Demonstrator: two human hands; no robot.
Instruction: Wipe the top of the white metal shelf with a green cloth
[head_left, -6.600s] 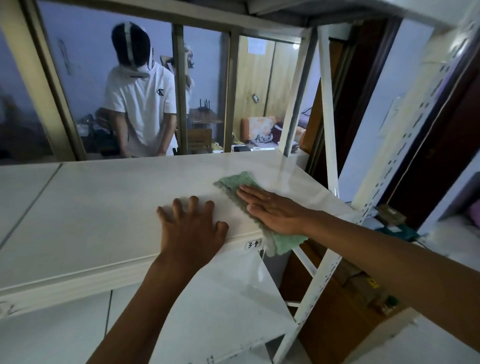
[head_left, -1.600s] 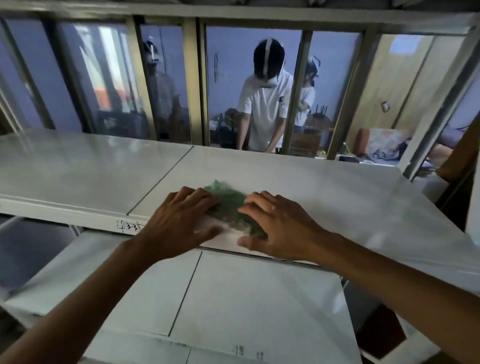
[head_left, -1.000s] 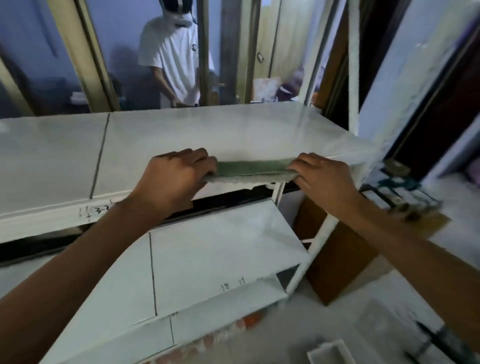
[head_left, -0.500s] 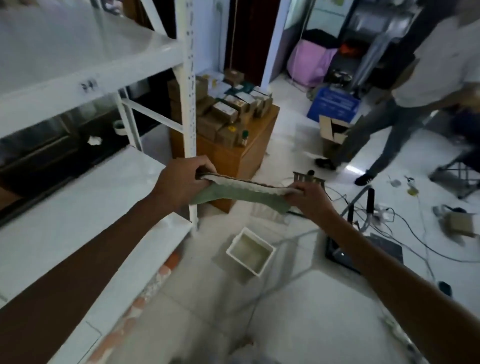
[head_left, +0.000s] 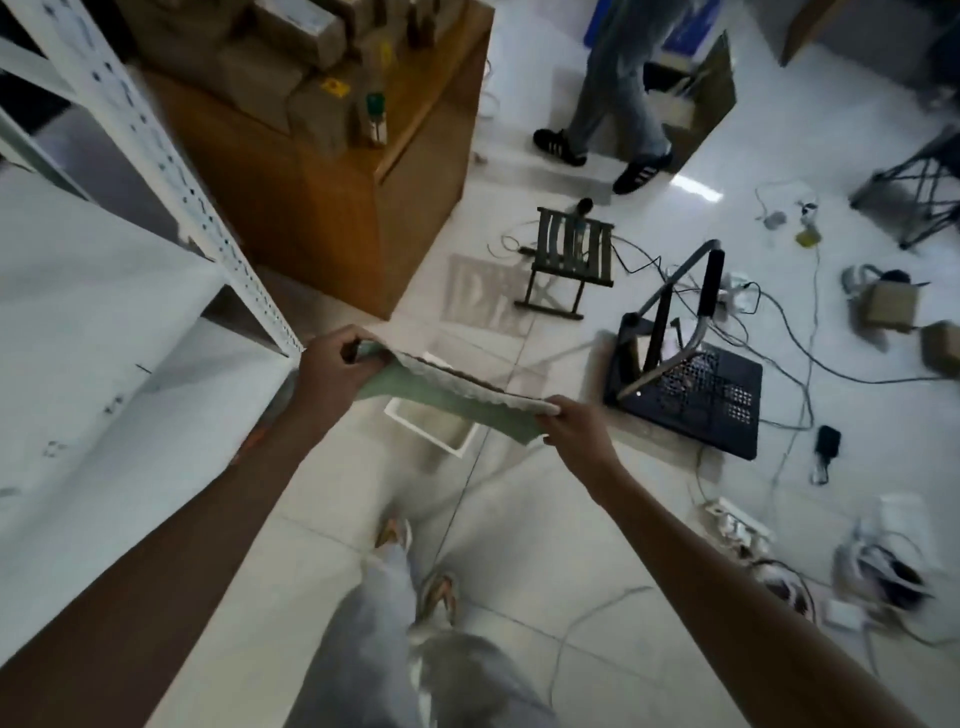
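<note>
The green cloth (head_left: 452, 397) hangs stretched in the air between both my hands, its pale underside edge facing up. My left hand (head_left: 332, 374) grips its left end and my right hand (head_left: 574, 428) pinches its right end. Both hands are off the white metal shelf (head_left: 104, 332), whose lower boards and perforated post fill the left side of the view. The cloth is held over the floor, directly above a small white tub (head_left: 434, 428). The shelf's top board is out of view.
A wooden cabinet (head_left: 332, 197) loaded with cardboard boxes stands behind the shelf post. On the tiled floor lie a small folding stool (head_left: 569, 260), a black perforated stand (head_left: 685, 384), cables and power strips. A person's legs (head_left: 613, 88) are at the top.
My hands lifted the cloth off the shelf top and carried it out over the floor, stretched between them. My view swung right and down, away from the shelf, to the floor.
</note>
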